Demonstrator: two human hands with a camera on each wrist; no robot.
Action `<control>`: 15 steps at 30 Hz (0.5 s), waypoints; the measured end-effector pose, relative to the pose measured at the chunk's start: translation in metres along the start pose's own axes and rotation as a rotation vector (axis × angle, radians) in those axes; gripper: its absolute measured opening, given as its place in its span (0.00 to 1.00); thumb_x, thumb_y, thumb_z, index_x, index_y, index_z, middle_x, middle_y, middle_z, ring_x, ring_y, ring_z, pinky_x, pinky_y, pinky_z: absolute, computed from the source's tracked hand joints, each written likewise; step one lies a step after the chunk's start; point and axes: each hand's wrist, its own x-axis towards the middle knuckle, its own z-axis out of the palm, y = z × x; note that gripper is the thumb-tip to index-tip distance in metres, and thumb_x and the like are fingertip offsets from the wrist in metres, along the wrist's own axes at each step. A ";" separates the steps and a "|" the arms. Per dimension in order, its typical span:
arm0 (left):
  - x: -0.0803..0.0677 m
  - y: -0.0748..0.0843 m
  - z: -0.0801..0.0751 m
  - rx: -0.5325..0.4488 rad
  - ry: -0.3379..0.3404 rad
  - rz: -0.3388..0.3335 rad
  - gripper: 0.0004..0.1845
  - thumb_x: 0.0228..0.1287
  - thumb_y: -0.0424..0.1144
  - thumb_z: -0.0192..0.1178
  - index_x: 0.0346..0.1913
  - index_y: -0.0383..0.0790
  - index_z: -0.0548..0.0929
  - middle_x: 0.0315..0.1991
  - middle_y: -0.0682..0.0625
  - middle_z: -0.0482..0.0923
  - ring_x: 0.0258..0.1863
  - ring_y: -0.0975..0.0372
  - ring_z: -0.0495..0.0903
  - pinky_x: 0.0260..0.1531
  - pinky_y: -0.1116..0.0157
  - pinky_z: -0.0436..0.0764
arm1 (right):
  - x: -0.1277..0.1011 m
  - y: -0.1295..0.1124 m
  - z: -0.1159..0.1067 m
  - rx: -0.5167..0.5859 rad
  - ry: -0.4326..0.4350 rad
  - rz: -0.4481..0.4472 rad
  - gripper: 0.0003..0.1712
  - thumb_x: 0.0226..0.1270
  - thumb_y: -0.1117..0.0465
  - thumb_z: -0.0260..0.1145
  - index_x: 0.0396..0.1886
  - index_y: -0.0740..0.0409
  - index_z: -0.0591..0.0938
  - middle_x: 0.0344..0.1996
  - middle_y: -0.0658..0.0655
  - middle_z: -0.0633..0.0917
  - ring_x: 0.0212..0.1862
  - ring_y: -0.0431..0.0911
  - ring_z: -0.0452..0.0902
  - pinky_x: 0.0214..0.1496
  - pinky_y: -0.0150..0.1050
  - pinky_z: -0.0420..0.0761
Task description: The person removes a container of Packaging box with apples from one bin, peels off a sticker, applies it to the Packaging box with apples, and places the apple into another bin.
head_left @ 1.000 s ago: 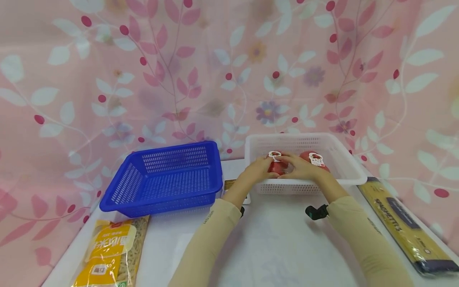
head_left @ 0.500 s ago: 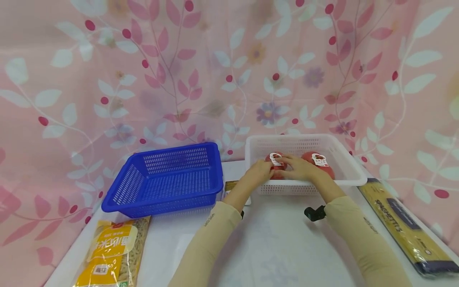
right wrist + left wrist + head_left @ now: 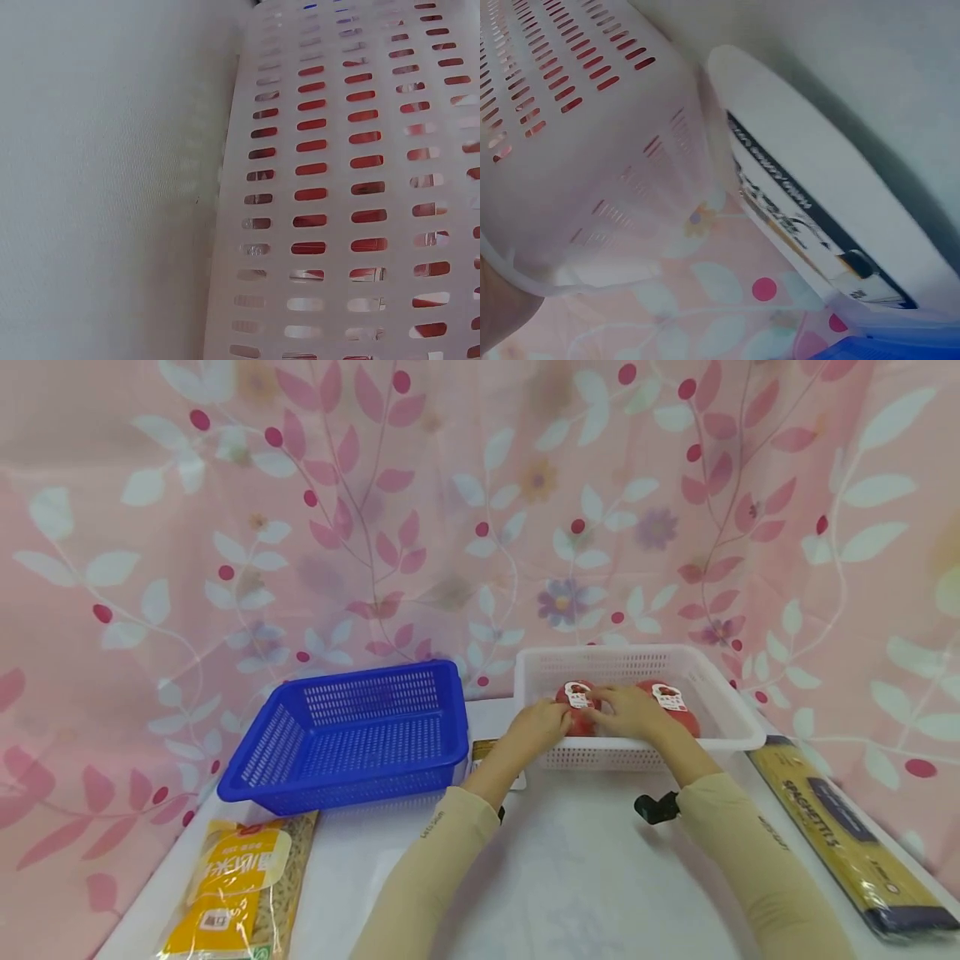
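Inside the white basket (image 3: 637, 755) are two rounded red packs with white labels. My left hand (image 3: 542, 725) reaches over the front rim and grips the left side of the nearer red pack (image 3: 580, 723). From the right, my right hand (image 3: 630, 712) holds the same pack, thumb and fingers against its side. The second red pack (image 3: 681, 717) sits just right of my right hand, partly behind it. Red shows through the basket's slots in both wrist views, while the fingertips are hidden there by the basket wall.
A blue basket (image 3: 352, 785) stands to the left. Between the baskets lies a small card-like pack (image 3: 802, 195) with coffee printing, partly behind my left forearm. A yellow pasta bag (image 3: 232, 885) lies front left, a spaghetti pack (image 3: 847, 835) at right. A floral curtain (image 3: 480, 510) hangs behind.
The right-hand fingers have drawn back a little from the top of the nearer pack, uncovering more of its label. The second pack has shifted slightly right. The head view has tilted slightly upward.
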 end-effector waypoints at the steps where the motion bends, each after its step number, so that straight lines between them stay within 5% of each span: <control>1: -0.001 -0.002 0.000 0.014 -0.002 0.008 0.16 0.70 0.43 0.43 0.41 0.42 0.82 0.44 0.48 0.79 0.45 0.59 0.77 0.46 0.64 0.76 | 0.001 0.000 0.000 -0.013 0.030 -0.004 0.29 0.66 0.44 0.54 0.56 0.61 0.76 0.54 0.66 0.75 0.56 0.62 0.69 0.58 0.59 0.64; 5: -0.010 -0.008 0.003 0.073 -0.006 0.078 0.19 0.71 0.44 0.40 0.45 0.42 0.82 0.51 0.47 0.77 0.51 0.56 0.74 0.52 0.62 0.72 | 0.004 0.001 0.002 -0.084 0.220 -0.058 0.19 0.64 0.52 0.57 0.45 0.62 0.82 0.44 0.65 0.81 0.50 0.60 0.74 0.55 0.57 0.68; 10: -0.033 -0.013 0.009 0.180 0.016 0.186 0.20 0.69 0.48 0.44 0.56 0.42 0.76 0.54 0.47 0.75 0.53 0.57 0.72 0.57 0.62 0.67 | 0.001 -0.001 0.006 -0.176 0.523 -0.228 0.13 0.57 0.58 0.62 0.31 0.65 0.84 0.31 0.63 0.84 0.38 0.59 0.78 0.42 0.53 0.75; 15: -0.058 -0.017 0.009 0.214 0.011 0.225 0.31 0.66 0.52 0.49 0.66 0.40 0.63 0.61 0.46 0.68 0.60 0.56 0.66 0.61 0.60 0.61 | -0.009 -0.011 0.014 -0.194 0.622 -0.315 0.10 0.51 0.62 0.64 0.28 0.67 0.84 0.29 0.63 0.84 0.35 0.59 0.77 0.39 0.52 0.76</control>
